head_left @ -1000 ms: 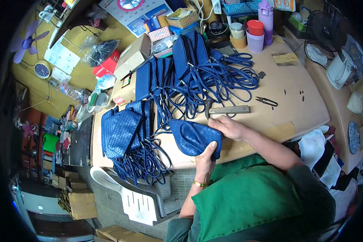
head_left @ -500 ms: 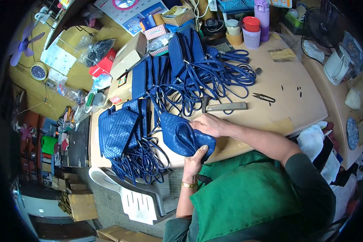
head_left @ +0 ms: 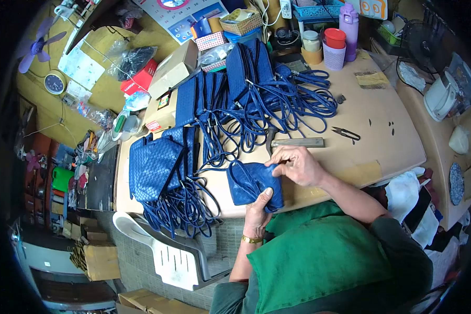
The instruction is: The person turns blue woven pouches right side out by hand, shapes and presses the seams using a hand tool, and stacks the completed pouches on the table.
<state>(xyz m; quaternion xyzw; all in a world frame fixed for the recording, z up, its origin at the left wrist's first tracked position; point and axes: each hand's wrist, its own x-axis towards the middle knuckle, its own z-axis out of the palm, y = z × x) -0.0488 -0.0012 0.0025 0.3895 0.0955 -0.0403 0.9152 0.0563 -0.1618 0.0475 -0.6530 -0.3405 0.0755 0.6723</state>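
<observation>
A small blue bag (head_left: 242,189) with a woven-look surface is held over the table's front edge, a thin strap looped across its face. My left hand (head_left: 259,208) grips its lower right side from below, thumb on top. With fingers pinched together, my right hand (head_left: 300,166) is at the bag's upper right edge; the fingertips partly cover that spot. To the left lies a pile of similar blue bags (head_left: 154,170) with tangled straps (head_left: 186,212). A hammer (head_left: 301,142) rests just beyond my right hand, and black thread snips (head_left: 346,134) lie to its right.
More blue bags (head_left: 204,99) stand in rows at the back, straps (head_left: 298,107) spilling forward. A purple bottle (head_left: 348,34) and a red-lidded cup (head_left: 334,49) are behind them. A white plastic chair (head_left: 178,264) stands left of my green apron (head_left: 319,256).
The bag has shifted right, flattened, and its strap now shows across the front. My right hand has moved from the bag's top to its upper right edge.
</observation>
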